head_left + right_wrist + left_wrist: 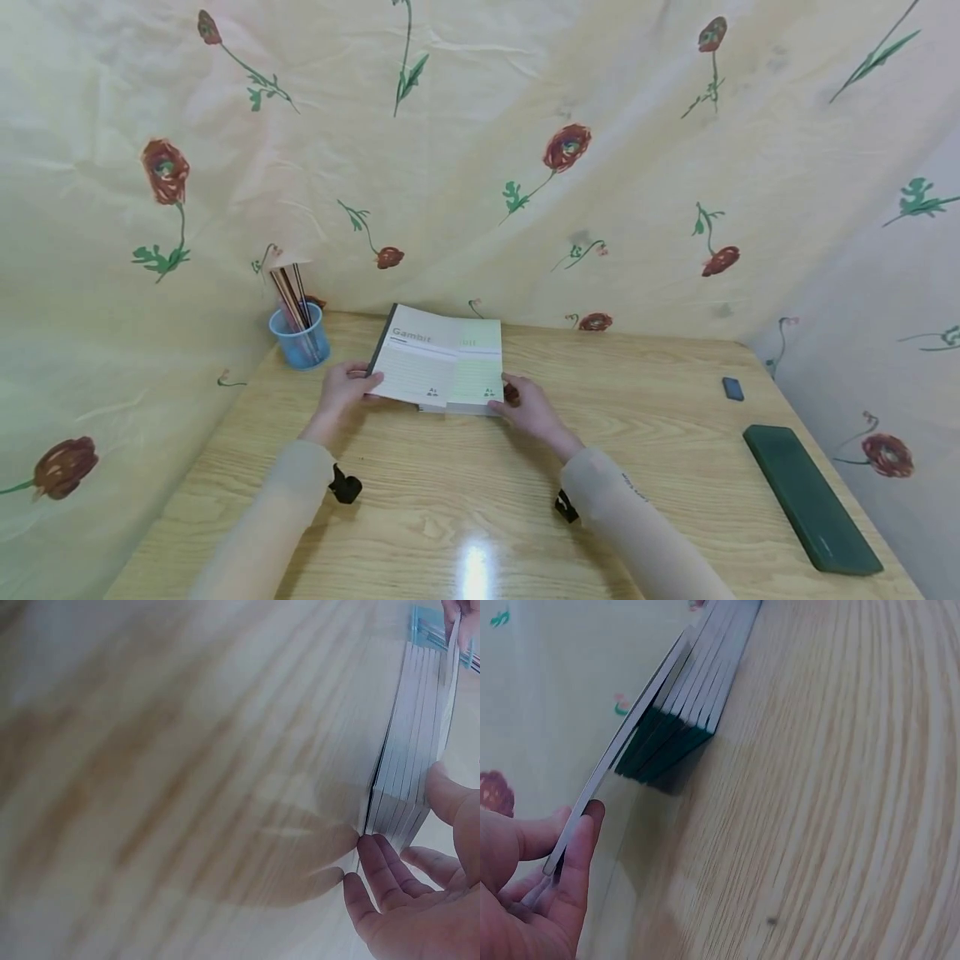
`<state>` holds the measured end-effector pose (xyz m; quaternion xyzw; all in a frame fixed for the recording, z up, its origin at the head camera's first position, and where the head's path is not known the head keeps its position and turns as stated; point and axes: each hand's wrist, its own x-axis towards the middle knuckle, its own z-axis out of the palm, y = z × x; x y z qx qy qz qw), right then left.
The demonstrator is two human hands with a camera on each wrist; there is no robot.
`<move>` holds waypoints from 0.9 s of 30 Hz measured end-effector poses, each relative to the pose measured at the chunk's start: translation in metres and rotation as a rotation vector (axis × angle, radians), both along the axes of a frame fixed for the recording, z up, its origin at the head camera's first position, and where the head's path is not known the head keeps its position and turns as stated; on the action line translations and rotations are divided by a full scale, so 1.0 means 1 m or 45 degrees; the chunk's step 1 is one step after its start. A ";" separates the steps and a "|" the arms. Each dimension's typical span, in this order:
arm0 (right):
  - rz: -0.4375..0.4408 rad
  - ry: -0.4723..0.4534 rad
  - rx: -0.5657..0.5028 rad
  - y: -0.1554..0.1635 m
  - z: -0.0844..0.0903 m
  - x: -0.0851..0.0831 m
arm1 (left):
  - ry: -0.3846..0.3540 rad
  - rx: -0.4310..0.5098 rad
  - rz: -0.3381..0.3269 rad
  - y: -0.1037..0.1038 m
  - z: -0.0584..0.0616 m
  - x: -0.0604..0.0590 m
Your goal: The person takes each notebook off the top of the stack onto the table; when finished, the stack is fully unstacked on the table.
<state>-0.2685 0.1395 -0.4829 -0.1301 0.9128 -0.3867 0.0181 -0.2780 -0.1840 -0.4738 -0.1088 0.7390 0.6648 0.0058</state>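
My left hand (343, 387) pinches the near left corner of a pale notebook (415, 354) with a dark spine and "Gambit" on its cover. That notebook slants over a stack of notebooks (480, 367), overlapping its left part; the top one of the stack has a light green cover. In the left wrist view its held end (592, 787) stands raised off the table, beyond the stack's dark green spines (667, 742). At the stack's right end my right hand (531, 408) holds the edge, thumb at the top and fingertips (367, 844) low against the side.
A blue pen cup (302, 343) with several pencils stands at the back left. On the right lie a small dark blue object (732, 389) and a long dark green case (813, 500). A flowered cloth (465, 167) hangs behind the wooden table (450, 500).
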 end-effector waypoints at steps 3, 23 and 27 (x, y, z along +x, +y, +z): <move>0.001 -0.001 0.006 -0.001 0.000 0.000 | -0.029 0.062 0.028 -0.014 0.000 0.000; -0.024 -0.006 0.014 -0.002 -0.001 0.000 | -0.134 0.100 0.164 -0.054 -0.015 -0.005; -0.030 -0.019 0.006 -0.003 -0.001 0.000 | -0.098 0.057 0.149 -0.054 -0.017 -0.003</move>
